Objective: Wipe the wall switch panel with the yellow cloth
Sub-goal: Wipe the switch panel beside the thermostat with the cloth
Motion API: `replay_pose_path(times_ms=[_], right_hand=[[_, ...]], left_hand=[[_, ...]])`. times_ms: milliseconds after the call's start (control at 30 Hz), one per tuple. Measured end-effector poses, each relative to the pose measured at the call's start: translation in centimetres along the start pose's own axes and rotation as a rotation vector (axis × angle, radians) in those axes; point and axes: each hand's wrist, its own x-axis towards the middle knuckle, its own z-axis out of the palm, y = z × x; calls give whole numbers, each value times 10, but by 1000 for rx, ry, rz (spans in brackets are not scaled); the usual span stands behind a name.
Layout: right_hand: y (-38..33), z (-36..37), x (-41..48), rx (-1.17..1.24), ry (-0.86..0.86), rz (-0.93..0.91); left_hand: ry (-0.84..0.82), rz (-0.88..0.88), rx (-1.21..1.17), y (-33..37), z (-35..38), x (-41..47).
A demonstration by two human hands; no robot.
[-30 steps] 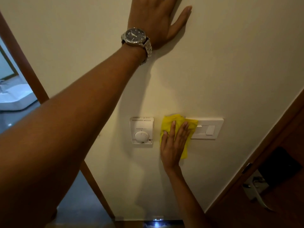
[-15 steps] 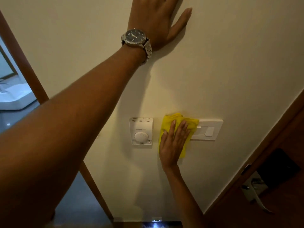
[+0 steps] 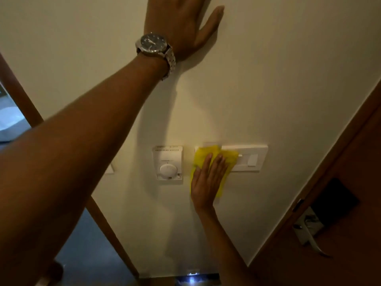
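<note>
A white wall switch panel [image 3: 251, 159] is mounted on the cream wall right of centre. A yellow cloth [image 3: 232, 159] covers its left end. My right hand [image 3: 206, 182] presses the cloth flat against the panel and the wall, fingers pointing up. The panel's right part with a rocker switch stays uncovered. My left hand [image 3: 181, 23], with a metal wristwatch [image 3: 153, 45], rests flat on the wall high above, fingers spread and holding nothing.
A white thermostat with a round dial [image 3: 168, 165] sits just left of the cloth. A wooden door with a metal handle [image 3: 307, 230] stands at the right. A wooden door frame [image 3: 20, 96] runs down the left. A small floor-level light [image 3: 191, 279] glows below.
My right hand and the cloth stay on the panel's left end with only a slight shift. The left hand has not moved; the view has drifted a little.
</note>
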Motion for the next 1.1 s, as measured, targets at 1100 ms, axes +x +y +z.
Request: replay_pose_path(times_ms=[1100], right_hand=[[21,7,-32,37,-93,98]], left_hand=[[25,61,100,1,-3,8]])
